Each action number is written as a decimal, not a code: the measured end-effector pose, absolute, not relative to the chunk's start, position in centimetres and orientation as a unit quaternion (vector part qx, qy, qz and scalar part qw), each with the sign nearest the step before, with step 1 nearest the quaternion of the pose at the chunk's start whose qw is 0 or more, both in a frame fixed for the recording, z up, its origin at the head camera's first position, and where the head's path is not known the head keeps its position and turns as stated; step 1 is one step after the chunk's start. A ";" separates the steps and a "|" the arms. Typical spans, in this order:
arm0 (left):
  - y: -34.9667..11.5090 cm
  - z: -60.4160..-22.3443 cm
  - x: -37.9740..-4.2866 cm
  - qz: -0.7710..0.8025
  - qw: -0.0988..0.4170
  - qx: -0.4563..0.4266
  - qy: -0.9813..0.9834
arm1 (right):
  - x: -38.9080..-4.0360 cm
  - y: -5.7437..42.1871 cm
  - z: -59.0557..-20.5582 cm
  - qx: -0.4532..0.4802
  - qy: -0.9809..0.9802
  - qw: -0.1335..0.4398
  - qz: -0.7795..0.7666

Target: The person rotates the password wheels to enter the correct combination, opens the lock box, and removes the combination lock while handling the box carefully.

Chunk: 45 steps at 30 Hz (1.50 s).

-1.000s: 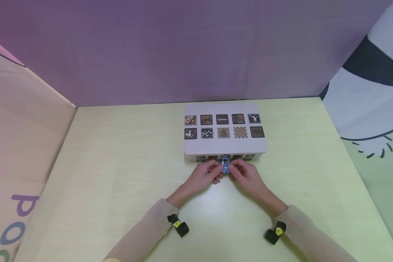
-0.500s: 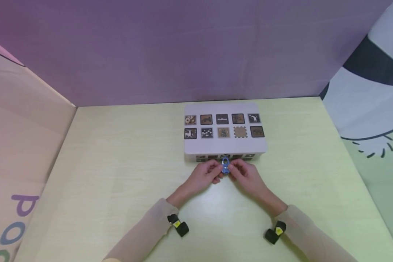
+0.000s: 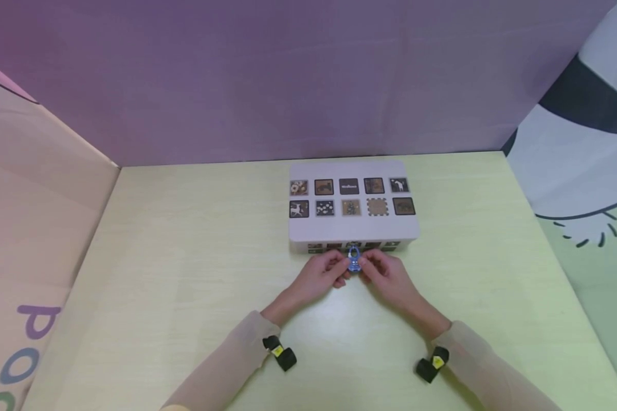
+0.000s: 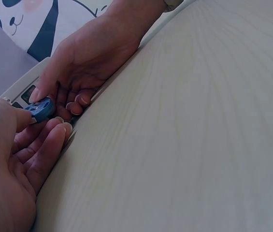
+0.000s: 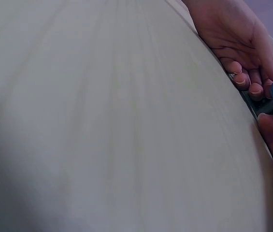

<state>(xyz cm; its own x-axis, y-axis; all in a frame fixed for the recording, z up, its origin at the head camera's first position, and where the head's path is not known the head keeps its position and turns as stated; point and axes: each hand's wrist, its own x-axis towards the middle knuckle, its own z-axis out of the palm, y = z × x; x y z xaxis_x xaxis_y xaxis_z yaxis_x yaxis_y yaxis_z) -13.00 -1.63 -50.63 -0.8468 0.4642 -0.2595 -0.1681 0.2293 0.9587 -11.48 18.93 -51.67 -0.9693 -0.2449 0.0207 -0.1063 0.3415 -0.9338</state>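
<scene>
A: Head view. Where is the blue padlock (image 3: 354, 265)?

B: Between the two hands, just in front of the near wall of the white box (image 3: 353, 227), its shackle (image 3: 358, 252) pointing boxward. Whether the shackle passes through anything, I cannot tell.

A: State of the grip?

B: Pinching on both sides: left hand (image 3: 322, 271) has one side of the padlock, right hand (image 3: 389, 277) the other.

A: Left wrist adds?

B: Palm sides. Both thumbs on the padlock; the right hand's lower fingers (image 4: 82, 99) curl loosely beneath. A printed panda (image 4: 20, 17) shows behind; the head view catches only pieces of it.

A: Right wrist?

B: Mostly pale tabletop (image 5: 122, 121). Padlock cut by the frame's edge, right hand cropped too. Left palm clear.

A: What only the head view gives?

B: The whole lid, with two rows of square pictures; lettering (image 3: 37, 319) on the left wall; black wrist devices with yellow marks, one by each sleeve (image 3: 231, 359).
</scene>
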 end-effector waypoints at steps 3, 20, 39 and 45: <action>-1.6 -50.6 -13.0 0.614 0.258 0.101 0.740 | -11.5 18.9 -51.7 -0.108 0.818 0.060 -0.562; -1.6 -50.8 -13.2 0.616 0.264 0.093 0.736 | -11.5 19.0 -51.8 -0.105 0.800 0.065 -0.587; -1.5 -50.7 -13.1 0.614 0.261 0.095 0.738 | -11.6 18.9 -51.9 -0.106 0.792 0.055 -0.599; -1.5 -50.8 -13.1 0.615 0.264 0.091 0.738 | -11.6 18.9 -51.9 -0.097 0.791 0.061 -0.601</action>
<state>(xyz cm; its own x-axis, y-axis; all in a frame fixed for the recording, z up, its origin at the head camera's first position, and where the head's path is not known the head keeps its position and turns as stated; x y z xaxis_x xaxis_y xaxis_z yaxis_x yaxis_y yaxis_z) -13.12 -1.53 -50.77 -0.8439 0.4584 -0.2786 -0.1914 0.2278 0.9547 -11.57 18.94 -51.87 -0.9738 -0.2266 0.0190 -0.0790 0.2586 -0.9627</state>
